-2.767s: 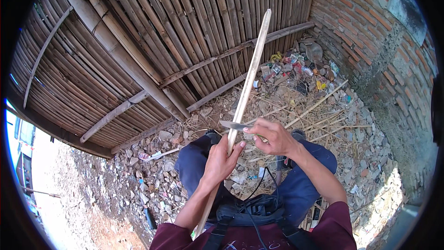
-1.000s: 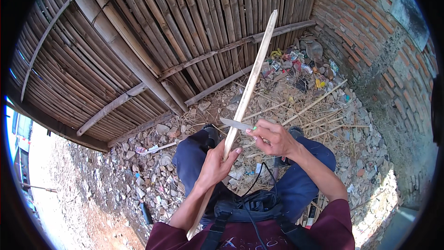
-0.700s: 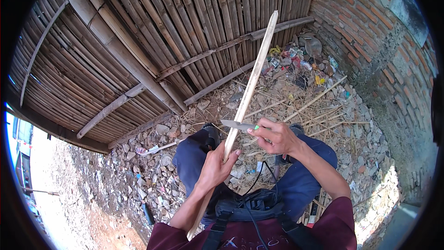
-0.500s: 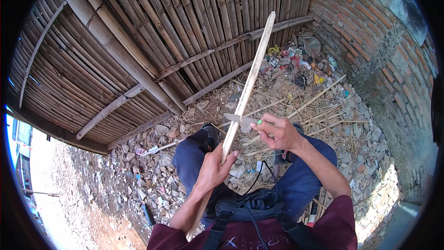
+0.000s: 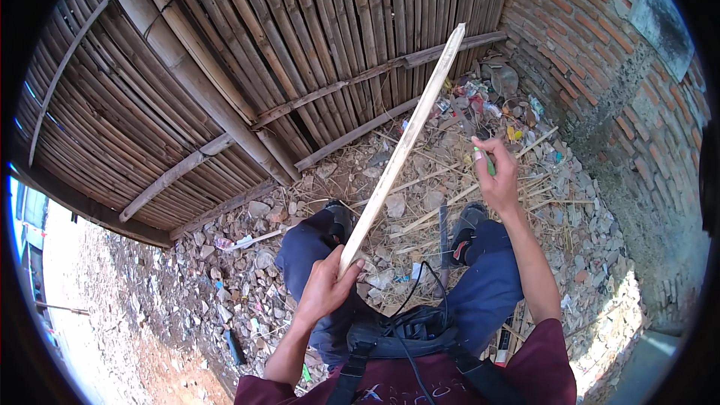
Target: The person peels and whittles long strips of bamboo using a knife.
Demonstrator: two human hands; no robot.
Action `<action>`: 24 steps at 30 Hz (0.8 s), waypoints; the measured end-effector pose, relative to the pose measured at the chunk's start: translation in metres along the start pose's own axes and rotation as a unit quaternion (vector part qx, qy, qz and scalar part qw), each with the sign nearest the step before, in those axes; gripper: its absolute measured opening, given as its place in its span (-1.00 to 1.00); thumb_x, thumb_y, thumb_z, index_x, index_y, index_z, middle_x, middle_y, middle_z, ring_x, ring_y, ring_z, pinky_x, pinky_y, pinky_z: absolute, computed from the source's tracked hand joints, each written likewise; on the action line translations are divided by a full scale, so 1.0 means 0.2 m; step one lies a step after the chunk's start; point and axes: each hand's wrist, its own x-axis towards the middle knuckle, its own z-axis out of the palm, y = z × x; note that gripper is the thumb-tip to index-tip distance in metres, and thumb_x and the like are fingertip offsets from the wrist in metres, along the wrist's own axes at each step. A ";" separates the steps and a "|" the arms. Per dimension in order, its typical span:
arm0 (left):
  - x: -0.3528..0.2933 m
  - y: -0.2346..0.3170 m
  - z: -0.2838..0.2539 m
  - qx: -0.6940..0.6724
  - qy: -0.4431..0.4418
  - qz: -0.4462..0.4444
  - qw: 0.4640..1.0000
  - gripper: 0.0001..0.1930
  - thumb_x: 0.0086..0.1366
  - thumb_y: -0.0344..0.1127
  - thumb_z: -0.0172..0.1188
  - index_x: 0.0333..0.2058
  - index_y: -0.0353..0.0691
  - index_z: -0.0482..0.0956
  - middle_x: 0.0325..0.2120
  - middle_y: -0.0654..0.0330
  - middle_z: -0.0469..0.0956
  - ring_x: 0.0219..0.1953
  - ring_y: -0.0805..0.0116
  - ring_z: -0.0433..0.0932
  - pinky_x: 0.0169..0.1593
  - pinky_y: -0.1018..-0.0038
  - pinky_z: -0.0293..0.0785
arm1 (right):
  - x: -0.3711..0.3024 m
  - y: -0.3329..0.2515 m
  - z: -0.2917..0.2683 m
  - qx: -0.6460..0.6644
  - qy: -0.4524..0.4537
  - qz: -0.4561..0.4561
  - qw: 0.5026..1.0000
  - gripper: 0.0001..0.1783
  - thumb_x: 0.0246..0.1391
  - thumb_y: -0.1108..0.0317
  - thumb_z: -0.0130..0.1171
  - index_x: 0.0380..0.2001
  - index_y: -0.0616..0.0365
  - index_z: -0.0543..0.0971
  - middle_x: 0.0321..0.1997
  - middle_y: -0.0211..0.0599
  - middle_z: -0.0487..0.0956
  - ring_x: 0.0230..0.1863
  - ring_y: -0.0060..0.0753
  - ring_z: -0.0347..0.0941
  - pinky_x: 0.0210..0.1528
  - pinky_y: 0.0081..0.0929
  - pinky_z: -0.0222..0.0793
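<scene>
A long pale strip of split bamboo (image 5: 403, 151) slants up and away to the right in front of me. My left hand (image 5: 325, 286) is closed around its lower part, over my left knee. In my right hand (image 5: 499, 180) is a knife with a green handle (image 5: 489, 163). Its blade (image 5: 463, 118) points up and to the left, apart from the bamboo strip, on the right of the strip's upper half. The fingers of the right hand are wrapped around the handle.
Ahead and left stands a bamboo-slat wall (image 5: 322, 45) with crossbars; a brick wall (image 5: 570, 52) is on the right. Stones, thin bamboo slivers (image 5: 540, 184) and litter (image 5: 480, 101) cover the ground. A dark bar (image 5: 443, 236) lies between my shoes, and a cable hangs at my waist.
My right hand has lifted the knife off the bamboo strip and moved it up and right; the blade now points upward. The strip's near end has shifted slightly left, its far end right.
</scene>
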 end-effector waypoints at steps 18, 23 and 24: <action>0.14 0.14 0.18 -0.013 0.016 0.022 1.000 -0.77 0.54 -0.30 0.04 -0.21 -0.41 0.46 -0.63 -0.15 0.40 -0.57 -0.10 0.48 -0.39 0.09 0.35 | -0.28 -0.36 0.22 0.190 -0.252 -0.120 0.941 -0.64 0.07 0.59 0.27 -0.03 0.13 0.69 -0.28 -0.25 0.55 -0.56 -0.32 0.53 -0.54 -0.35 0.46; 0.14 0.12 0.20 0.025 0.043 0.024 0.999 -0.80 0.52 -0.34 0.08 -0.21 -0.41 0.46 -0.62 -0.22 0.45 -0.51 -0.32 0.52 -0.39 0.01 0.36 | -0.28 -0.36 0.20 0.166 -0.253 -0.124 0.945 -0.57 0.11 0.56 0.28 0.07 0.05 0.66 -0.32 -0.31 0.51 -0.54 -0.24 0.53 -0.52 -0.31 0.46; 0.14 0.12 0.20 0.035 0.050 0.020 0.998 -0.81 0.52 -0.35 0.08 -0.22 -0.41 0.44 -0.62 -0.23 0.45 -0.50 -0.34 0.52 -0.40 0.00 0.35 | -0.28 -0.36 0.20 0.166 -0.252 -0.122 0.946 -0.57 0.11 0.56 0.28 0.07 0.05 0.66 -0.32 -0.31 0.51 -0.54 -0.24 0.53 -0.52 -0.31 0.46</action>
